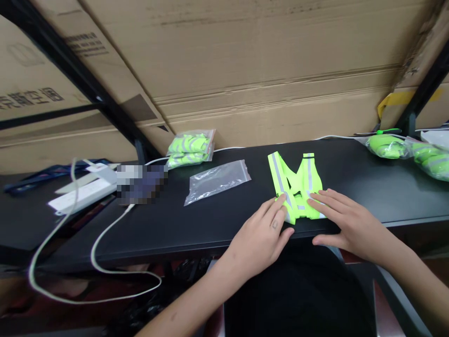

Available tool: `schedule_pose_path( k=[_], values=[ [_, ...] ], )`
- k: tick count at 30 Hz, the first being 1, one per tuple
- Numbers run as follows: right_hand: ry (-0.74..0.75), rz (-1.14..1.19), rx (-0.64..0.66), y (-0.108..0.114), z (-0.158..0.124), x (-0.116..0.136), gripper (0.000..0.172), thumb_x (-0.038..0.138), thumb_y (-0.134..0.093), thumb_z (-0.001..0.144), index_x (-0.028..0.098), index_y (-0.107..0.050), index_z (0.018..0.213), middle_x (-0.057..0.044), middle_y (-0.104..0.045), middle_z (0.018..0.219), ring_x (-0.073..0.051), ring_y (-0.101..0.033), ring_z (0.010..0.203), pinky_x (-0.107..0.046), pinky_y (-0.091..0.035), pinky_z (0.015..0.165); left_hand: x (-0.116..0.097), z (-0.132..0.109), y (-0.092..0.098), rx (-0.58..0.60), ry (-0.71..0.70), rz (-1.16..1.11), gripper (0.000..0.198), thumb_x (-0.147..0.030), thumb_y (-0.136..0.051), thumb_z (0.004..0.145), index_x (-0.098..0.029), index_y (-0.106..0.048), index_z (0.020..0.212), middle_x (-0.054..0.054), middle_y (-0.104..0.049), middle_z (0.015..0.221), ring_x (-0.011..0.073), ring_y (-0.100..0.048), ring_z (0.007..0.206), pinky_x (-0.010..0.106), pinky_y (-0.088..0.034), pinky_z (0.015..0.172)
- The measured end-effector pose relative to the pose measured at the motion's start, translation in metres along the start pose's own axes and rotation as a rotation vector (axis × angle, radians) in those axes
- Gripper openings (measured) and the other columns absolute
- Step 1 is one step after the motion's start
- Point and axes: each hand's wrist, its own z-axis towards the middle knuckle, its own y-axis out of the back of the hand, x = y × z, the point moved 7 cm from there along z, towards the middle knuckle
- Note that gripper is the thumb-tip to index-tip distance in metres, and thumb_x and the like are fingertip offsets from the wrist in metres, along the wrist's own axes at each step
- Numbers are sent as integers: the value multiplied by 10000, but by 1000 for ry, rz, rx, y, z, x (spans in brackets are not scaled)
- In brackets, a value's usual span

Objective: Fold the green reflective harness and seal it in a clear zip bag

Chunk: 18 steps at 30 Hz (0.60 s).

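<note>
Closest to the person, two bare forearms reach forward over the front edge of a black bench. Both grips are open, with neither closed around anything. The left hand lies flat with its fingers on the lower left of a neon yellow-green safety vest. The right hand rests with its fingers spread on the vest's lower right. The vest lies flat and partly folded on the bench near the front edge, between the hands, with silver reflective strips running up its two shoulder straps.

Just left of the vest lies a flattened clear zip bag, creased, with the black bench showing through it. Farther left and back, a clear zip bag of folded neon vests sits near the rear edge. At the far right, two more clear bags of neon vests lie close together, the last cut off by the edge of the view.

To the left are a pixelated, unreadable object and a white power strip, with a white cable looping below the bench. Large cardboard boxes fill the background.
</note>
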Motion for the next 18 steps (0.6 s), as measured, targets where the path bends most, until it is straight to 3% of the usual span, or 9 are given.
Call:
schedule_pose_path(
  k=[4, 7, 10, 13, 18],
  values=[
    [30, -30, -18, -1, -3, 4, 618, 546, -600, 914, 132, -557, 1370, -135, -629, 1374, -326, -574, 1278, -551, -477, 1083, -6, -6, 3, -26, -38, 26, 449, -319, -509, 997, -61, -472, 1363, 216, -543, 1436, 359, -456, 1388, 528, -495, 1076],
    [69, -39, -82, 4, -4, 11, 515, 470, -632, 920, 128, -600, 1303, -127, -679, 1293, -304, -616, 1210, -526, -489, 1063, -10, -13, 8, -64, -63, 22, 429, -301, -571, 970, -57, -516, 1319, 216, -582, 1386, 368, -475, 1365, 519, -504, 1064],
    [107, -15, -124, 9, -4, 18, 407, 389, -647, 928, 135, -626, 1246, -114, -717, 1203, -267, -657, 1105, -486, -501, 1023, -13, -19, 15, -131, -107, -3, 299, -203, -607, 947, -77, -571, 1216, 190, -658, 1264, 321, -584, 1236, 461, -540, 1012],
    [123, 49, -84, 10, 0, 18, 322, 352, -621, 951, 145, -639, 1197, -98, -733, 1122, -236, -672, 1022, -424, -520, 929, -10, -19, 21, -178, -106, -69, 199, -132, -586, 950, -118, -583, 1149, 136, -702, 1163, 267, -634, 1125, 410, -560, 933],
    [25, 212, 4, 13, 24, -10, 305, 437, -529, 990, 189, -677, 1089, -64, -744, 992, -217, -681, 923, -359, -507, 819, 13, 7, 26, -48, 36, -204, 203, -251, -513, 1009, -172, -535, 1195, 90, -702, 1119, 236, -651, 1031, 397, -543, 869]
  ],
)
